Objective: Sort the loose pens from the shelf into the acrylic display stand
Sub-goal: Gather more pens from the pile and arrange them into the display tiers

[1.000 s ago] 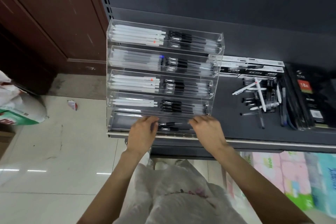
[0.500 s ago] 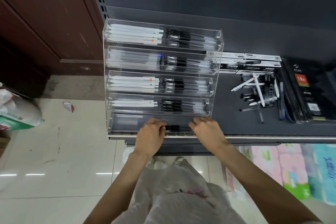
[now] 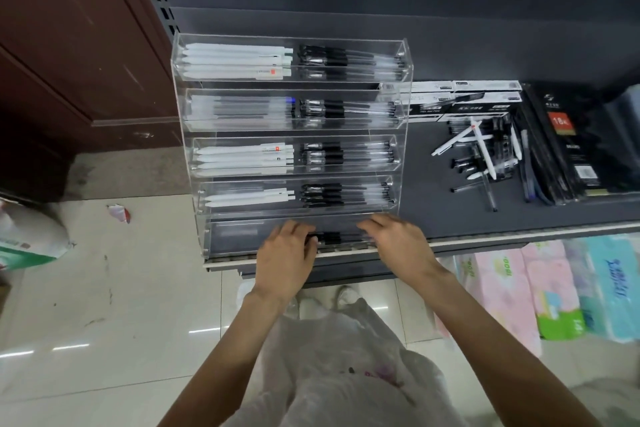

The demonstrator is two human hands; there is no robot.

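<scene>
both hands reach into the bottom tier of the acrylic display stand (image 3: 291, 135) at centre frame: left hand (image 3: 285, 258) and right hand (image 3: 398, 241) grasp black pens (image 3: 329, 238) (grip partly hidden). loose pens (image 3: 479, 156) lie on the shelf (image 3: 433, 204), right.

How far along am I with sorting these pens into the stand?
Mostly done: the acrylic stand's four upper tiers hold white and black pens. In hand: your left hand and right hand are settling black pens in the bottom tier. Left: the loose pile on the shelf.
</scene>
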